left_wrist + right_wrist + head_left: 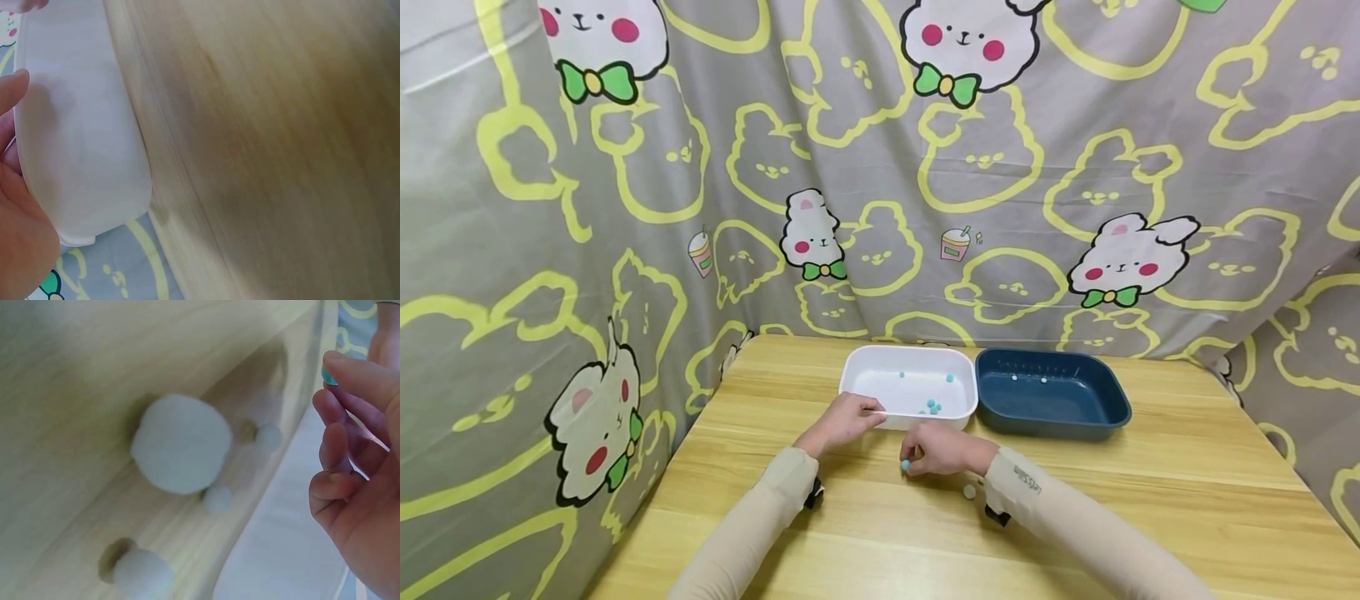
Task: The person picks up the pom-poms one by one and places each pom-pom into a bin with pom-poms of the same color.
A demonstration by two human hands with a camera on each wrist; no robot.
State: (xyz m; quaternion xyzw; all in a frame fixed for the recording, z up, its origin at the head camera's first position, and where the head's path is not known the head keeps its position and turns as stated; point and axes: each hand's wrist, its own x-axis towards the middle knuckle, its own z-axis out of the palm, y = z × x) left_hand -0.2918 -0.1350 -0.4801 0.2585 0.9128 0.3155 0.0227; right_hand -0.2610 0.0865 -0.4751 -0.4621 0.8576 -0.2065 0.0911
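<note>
My left hand (847, 421) holds the front rim of the white bin (891, 423) near its left corner. In the left wrist view its thumb (14, 89) lies at the rim, with the other fingers partly hidden behind the bin wall. Just in front of the bin, my right hand (938, 450) pinches a small blue-green ball (906, 466) between thumb and index finger, low over the table. The same ball (329, 377) shows at the fingertips in the right wrist view. Inside the white bin lie several blue-green balls (932, 404).
A dark blue bin (1037, 429) stands right beside the white one, with two small white balls (1043, 381) inside. Several white balls (181, 444) of different sizes lie on the wooden table (880, 550) by the right wrist. Behind the table hangs a patterned curtain (865, 317).
</note>
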